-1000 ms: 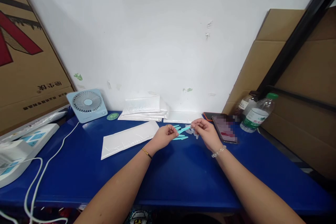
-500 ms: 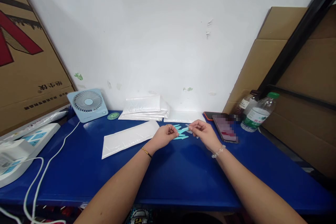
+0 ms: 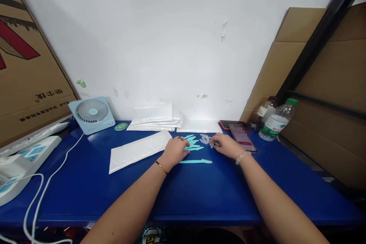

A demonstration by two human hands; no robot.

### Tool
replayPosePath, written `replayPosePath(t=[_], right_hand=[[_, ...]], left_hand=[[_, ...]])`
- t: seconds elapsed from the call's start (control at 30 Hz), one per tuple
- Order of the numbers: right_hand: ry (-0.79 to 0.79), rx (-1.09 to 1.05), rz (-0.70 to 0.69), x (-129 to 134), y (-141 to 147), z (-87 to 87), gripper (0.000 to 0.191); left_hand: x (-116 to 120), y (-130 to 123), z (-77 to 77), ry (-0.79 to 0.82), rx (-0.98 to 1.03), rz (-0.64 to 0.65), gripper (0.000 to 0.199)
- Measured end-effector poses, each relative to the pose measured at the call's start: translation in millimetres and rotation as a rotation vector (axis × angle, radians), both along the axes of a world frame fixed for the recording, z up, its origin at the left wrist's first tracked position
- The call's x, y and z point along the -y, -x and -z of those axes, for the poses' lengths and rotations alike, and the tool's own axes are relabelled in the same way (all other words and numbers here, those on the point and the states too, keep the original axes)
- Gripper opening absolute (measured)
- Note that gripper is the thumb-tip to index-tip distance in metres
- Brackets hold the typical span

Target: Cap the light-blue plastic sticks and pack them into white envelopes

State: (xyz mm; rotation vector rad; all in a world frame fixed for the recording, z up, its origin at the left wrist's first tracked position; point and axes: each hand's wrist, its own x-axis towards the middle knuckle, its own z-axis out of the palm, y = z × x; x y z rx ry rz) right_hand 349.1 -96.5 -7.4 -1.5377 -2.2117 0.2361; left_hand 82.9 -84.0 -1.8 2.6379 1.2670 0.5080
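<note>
My left hand (image 3: 176, 150) reaches over a small pile of teal eyebrow razors (image 3: 194, 148), thumb and fingers apart, its fingertips at the handles. One more eyebrow razor lies on its own in front of the pile, its left end close under my left wrist. To the right, my right hand (image 3: 225, 145) has its thumb and index finger bent around a small clear plastic cap (image 3: 212, 145). Several similar caps lie loose beside those fingertips, between the two hands. My other right fingers are curled and partly hidden.
A white bubble mailer (image 3: 138, 151) lies left of my left hand, with a stack of mailers (image 3: 153, 118) behind it. A blue fan (image 3: 93, 114) and power strip (image 3: 31, 156) stand left. Right are a phone (image 3: 243, 138) and bottles (image 3: 276, 120) near cardboard.
The teal razor that both hands held between them now lies on the table in front. My hands have moved apart, the left to the razor pile and the right to the clear caps.
</note>
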Motion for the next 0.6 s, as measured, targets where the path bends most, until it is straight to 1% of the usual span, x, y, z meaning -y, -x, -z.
replayPosePath(t=[0.1, 0.2, 0.27, 0.33, 0.4, 0.5, 0.6], right_hand=[[0.010, 0.052, -0.004, 1.2, 3.5, 1.3, 0.012], [0.030, 0.001, -0.021, 2.4, 8.7, 0.8, 0.007], [0.045, -0.111, -0.027, 2.8, 11.7, -0.3, 0.006], [0.035, -0.280, -0.010, 3.0, 14.2, -1.9, 0.015], [0.041, -0.464, 0.008, 3.2, 16.3, -3.5, 0.023], [0.126, -0.703, 0.028, 3.0, 19.0, -4.7, 0.025], [0.132, -0.838, 0.072, 2.1, 20.5, -3.8, 0.035]], left_hand=[[-3.6, 1.0, -0.2, -0.027, -0.076, -0.010, 0.013], [-3.7, 0.7, -0.4, -0.032, -0.102, -0.001, 0.014], [-3.4, 0.5, -0.5, -0.034, -0.091, 0.002, 0.015], [-3.5, 0.4, -0.4, -0.038, -0.076, 0.012, 0.019], [-4.3, -0.1, 0.2, -0.035, -0.069, 0.022, 0.017], [-5.6, -1.7, 1.7, -0.023, -0.067, 0.006, 0.013], [-5.7, -3.3, 2.4, -0.019, -0.077, -0.020, 0.013]])
